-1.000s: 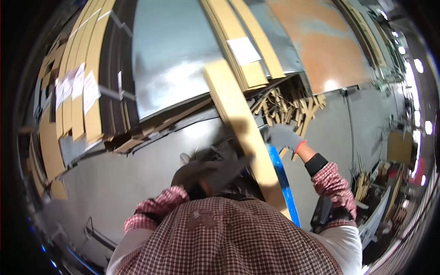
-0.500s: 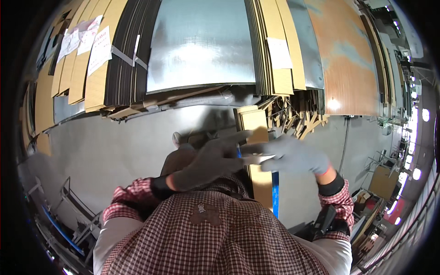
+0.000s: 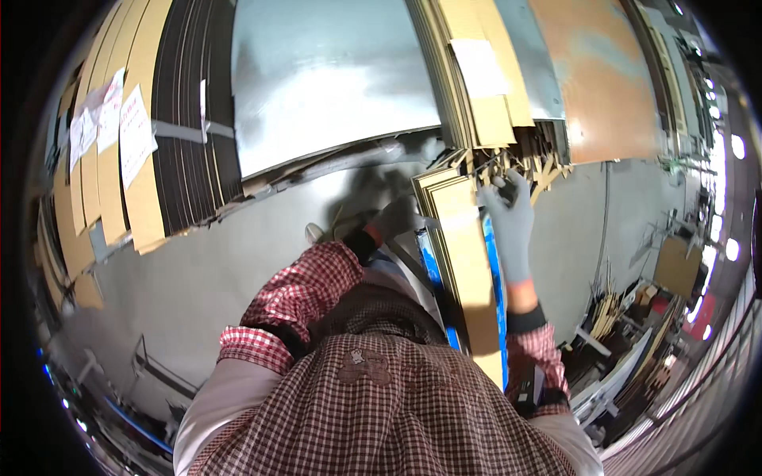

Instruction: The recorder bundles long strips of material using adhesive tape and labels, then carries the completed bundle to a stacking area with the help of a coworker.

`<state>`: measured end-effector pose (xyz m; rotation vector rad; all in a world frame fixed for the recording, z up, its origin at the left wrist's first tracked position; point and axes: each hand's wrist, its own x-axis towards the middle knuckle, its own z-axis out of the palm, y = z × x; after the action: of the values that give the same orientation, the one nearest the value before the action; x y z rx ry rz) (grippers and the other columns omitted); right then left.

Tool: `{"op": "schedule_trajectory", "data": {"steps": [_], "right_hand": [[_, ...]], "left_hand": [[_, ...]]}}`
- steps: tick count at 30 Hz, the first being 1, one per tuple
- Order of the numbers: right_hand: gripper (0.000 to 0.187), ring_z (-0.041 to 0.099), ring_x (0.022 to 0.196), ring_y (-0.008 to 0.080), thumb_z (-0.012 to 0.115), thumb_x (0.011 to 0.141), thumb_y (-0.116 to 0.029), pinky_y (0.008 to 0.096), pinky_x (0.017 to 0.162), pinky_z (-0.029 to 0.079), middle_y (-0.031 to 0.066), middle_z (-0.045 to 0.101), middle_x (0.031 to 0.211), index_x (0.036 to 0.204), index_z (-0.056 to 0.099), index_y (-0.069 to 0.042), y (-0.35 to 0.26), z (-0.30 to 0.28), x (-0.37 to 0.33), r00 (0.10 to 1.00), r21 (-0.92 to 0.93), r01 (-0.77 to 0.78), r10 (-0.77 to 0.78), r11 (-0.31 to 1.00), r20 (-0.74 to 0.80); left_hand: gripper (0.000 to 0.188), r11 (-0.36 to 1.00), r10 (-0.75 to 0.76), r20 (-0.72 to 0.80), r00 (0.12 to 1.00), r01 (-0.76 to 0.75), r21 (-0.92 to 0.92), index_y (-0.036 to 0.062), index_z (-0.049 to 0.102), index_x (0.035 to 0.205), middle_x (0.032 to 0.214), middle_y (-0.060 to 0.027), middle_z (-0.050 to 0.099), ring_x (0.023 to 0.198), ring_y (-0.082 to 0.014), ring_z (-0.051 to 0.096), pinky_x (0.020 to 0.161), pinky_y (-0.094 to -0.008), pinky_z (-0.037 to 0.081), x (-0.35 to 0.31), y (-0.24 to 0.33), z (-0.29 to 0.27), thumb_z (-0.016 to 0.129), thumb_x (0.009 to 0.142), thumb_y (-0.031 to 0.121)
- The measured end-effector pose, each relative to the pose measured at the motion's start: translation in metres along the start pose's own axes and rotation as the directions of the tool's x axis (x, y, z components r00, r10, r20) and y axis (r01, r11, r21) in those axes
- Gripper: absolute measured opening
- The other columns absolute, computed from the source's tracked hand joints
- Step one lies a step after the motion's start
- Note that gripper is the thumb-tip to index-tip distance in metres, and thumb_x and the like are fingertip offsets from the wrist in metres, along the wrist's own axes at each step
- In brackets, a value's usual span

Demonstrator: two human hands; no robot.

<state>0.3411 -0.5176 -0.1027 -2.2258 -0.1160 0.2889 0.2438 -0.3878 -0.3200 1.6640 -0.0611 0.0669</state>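
Note:
A stack of long, narrow yellow-tan boards (image 3: pixel 468 262) lies in front of me, running away from my body over a blue support (image 3: pixel 494 254). My left hand (image 3: pixel 397 217), in a dark grey glove, is beside the stack's left edge near its far end. Its fingers are in shadow and partly hidden, so I cannot tell whether they grip the boards. On the other side, my right hand (image 3: pixel 512 218), also gloved, reaches along the stack's right edge toward the far end. Its thumb and fingers are apart, with nothing visible held.
A large grey metal-faced panel stack (image 3: pixel 333 87) stands ahead. Dark-edged boards (image 3: pixel 190 103) and tan boards with paper sheets are at the left. Loose wood strips (image 3: pixel 548 170) lie beyond my right hand, before an orange-brown panel (image 3: pixel 599 79). Scrap and frames (image 3: pixel 627 349) lie at the right.
My hands, close together over the stack before, have parted to its two sides. The right has reached farther forward. The view has turned, so the stack appears slanted.

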Motion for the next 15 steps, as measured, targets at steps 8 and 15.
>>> {"op": "schedule_trajectory", "data": {"steps": [8, 15], "right_hand": [[0.095, 0.041, 0.124, 0.0500, 0.078, 0.068, -0.023, 0.0508, 0.107, 0.034, 0.0366, 0.031, 0.141, 0.145, 0.028, 0.002, -0.007, 0.024, -0.070, 0.931, -0.724, 0.351, -0.304, 0.594, 0.202], [0.041, 0.062, 0.096, 0.0281, 0.066, 0.079, -0.012, 0.0359, 0.079, 0.048, 0.0168, 0.062, 0.102, 0.117, 0.054, 0.000, -0.052, -0.064, -0.062, 0.970, 0.600, -0.197, 0.067, 0.775, 0.233]], "left_hand": [[0.025, 0.998, -0.055, 0.280, 0.958, 0.047, 0.037, 0.0097, 0.068, 0.111, 0.098, -0.0104, 0.068, 0.086, -0.0246, 0.066, 0.076, -0.0330, 0.053, -0.064, 0.098, -0.097, 0.066, 0.086, 0.009], [0.025, 0.805, -0.063, 0.103, 0.993, -0.010, 0.594, 0.0111, 0.067, 0.103, 0.078, -0.0096, 0.069, 0.069, -0.0284, 0.069, 0.063, -0.0375, 0.054, 0.039, 0.194, -0.011, 0.065, 0.082, 0.023]]}}
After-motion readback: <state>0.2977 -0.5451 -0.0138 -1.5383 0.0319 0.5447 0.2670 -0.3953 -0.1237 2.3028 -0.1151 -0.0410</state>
